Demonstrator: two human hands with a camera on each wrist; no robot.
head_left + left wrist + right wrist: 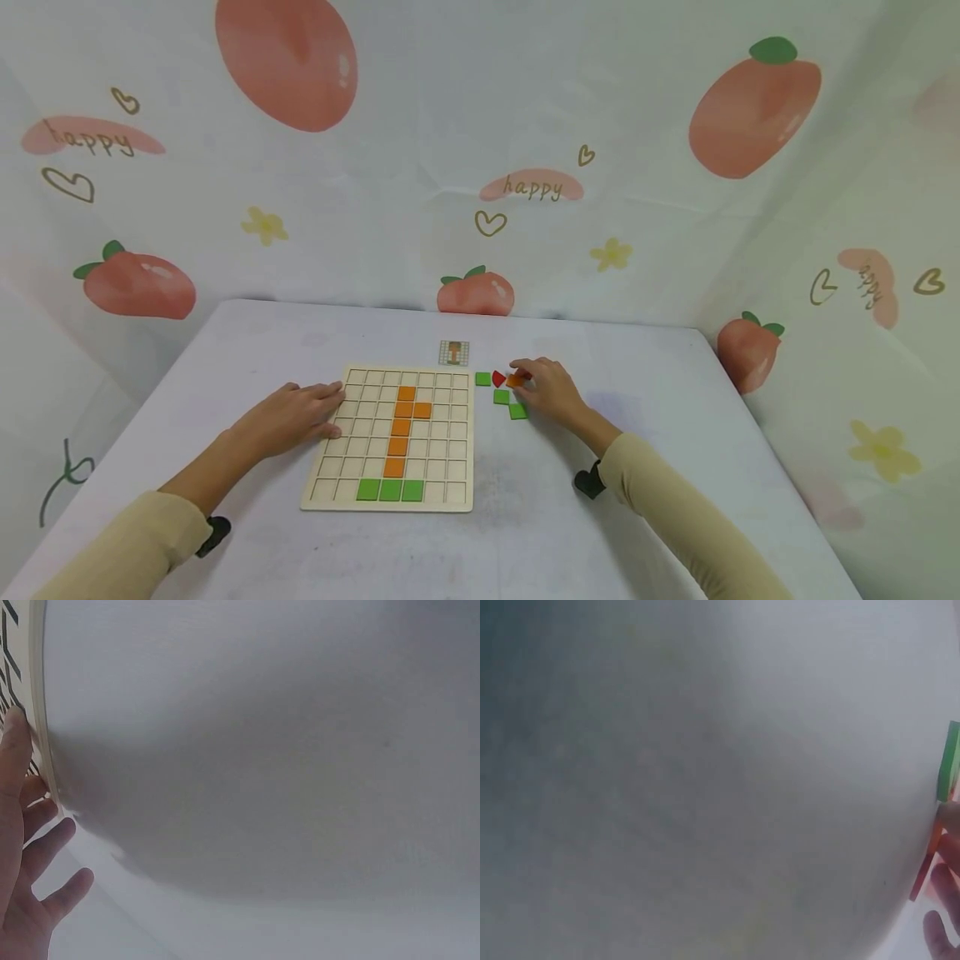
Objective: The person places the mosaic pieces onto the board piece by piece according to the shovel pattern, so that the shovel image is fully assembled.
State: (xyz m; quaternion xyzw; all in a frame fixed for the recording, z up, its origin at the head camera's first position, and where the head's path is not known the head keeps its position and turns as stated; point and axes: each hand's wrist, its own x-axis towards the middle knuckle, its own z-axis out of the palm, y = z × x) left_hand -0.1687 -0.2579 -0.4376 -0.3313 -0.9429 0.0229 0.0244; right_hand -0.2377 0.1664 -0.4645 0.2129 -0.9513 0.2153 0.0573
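Observation:
A pale grid board (367, 450) lies on the table with several orange tiles (401, 427) in a column, one beside it, and three green tiles (390, 490) in the bottom row. The left hand (288, 419) rests on the board's left edge; in the left wrist view that hand (26, 855) has its fingers spread at the edge. The right hand (553, 393) pinches a loose orange tile (513, 381) right of the board. In the right wrist view its fingertips (949, 817) touch the orange piece (934, 834), beside a green one (949, 761).
Beside the right hand lie a red piece (498, 379) and three loose green tiles (501, 397). A small patterned card (453, 352) lies behind the board. A white cloth with printed fruit (476, 292) hangs behind the table (300, 337).

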